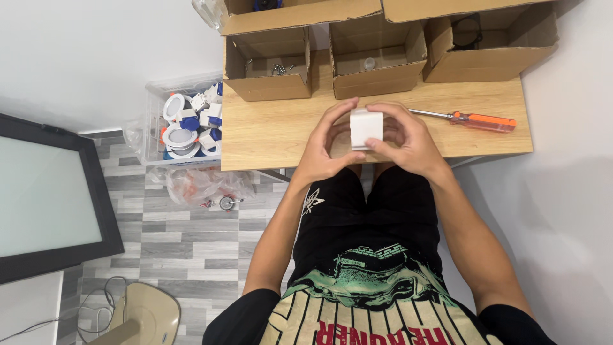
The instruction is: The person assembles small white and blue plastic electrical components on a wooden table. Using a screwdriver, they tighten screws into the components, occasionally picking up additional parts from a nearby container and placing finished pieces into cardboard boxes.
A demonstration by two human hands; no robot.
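One white box [366, 127] clasped between left hand [327, 144] and right hand [408, 139], three open cardboard boxes [268, 64] far (along the wooden table [268, 134]), one orange-handled screwdriver [469, 119] right.

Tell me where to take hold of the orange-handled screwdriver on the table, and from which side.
Take the screwdriver by its orange handle, the thick end lying toward the table's right edge, coming from above with the right hand. It lies flat and clear of the boxes; the thin metal shaft points left toward the hands, giving a poorer grip.
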